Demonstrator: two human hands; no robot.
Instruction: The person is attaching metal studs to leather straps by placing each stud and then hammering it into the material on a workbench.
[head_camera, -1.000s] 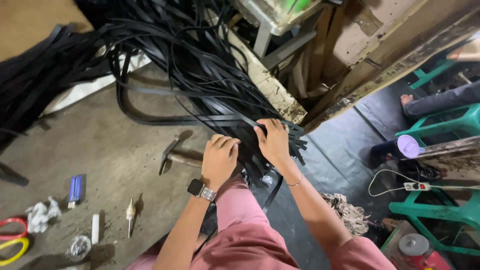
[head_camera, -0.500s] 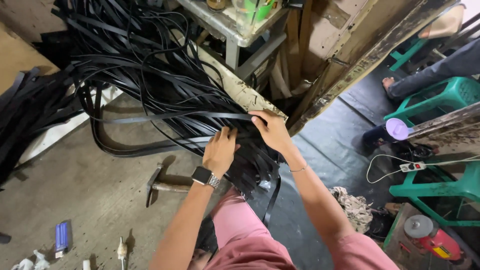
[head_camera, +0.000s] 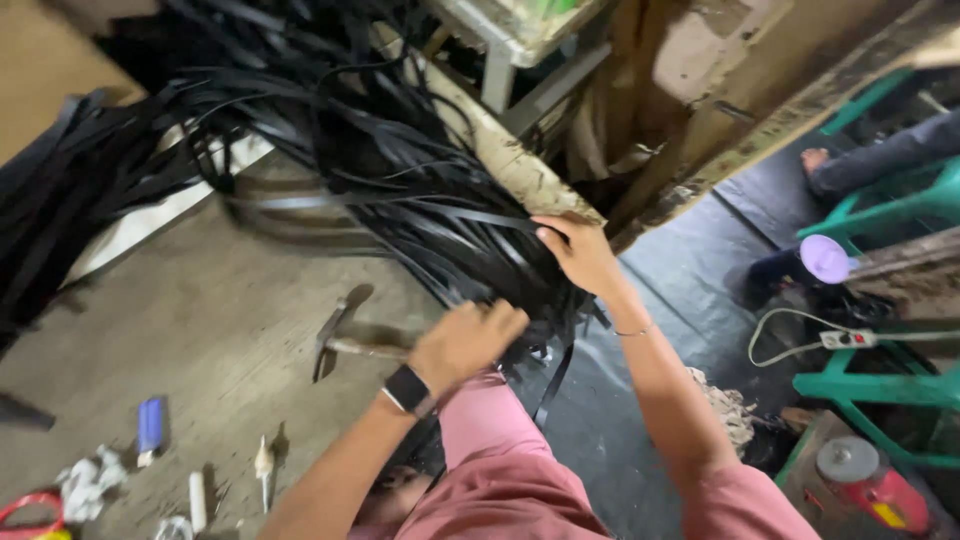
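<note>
Fingers of the left hand (head_camera: 468, 338) are curled shut into the lower end of the black strip bundle (head_camera: 440, 215); a few strips seem to be clamped, though the exact grip is blurred. Fingers of the right hand (head_camera: 577, 252) are bent over the bundle's top edge at 1 o'clock from the left hand, pressed on the strips rather than wrapped fully round them.

The bundle is fanned from the hands toward 10–11 o'clock, spread across the concrete floor (head_camera: 200, 330) and against a pale wooden beam (head_camera: 500, 150). A hammer (head_camera: 345, 340) is laid on the floor just at 9 o'clock of the left hand, its handle partly hidden by that hand. A black wristwatch (head_camera: 408, 388) is worn on the left wrist, a thin bracelet (head_camera: 632, 330) on the right.

Compared with half a second ago, the hands are set further apart: the left hand is dropped lower and closed into a fist, where it was flat on the strips beside the right. The right hand is kept at the bundle's upper edge.

At 8 o'clock a blue lighter (head_camera: 150, 425) and crumpled paper (head_camera: 85, 485) are seen on the floor. At 3 o'clock a green plastic stool (head_camera: 880, 385) and a white power strip (head_camera: 850, 339) are seen.
</note>
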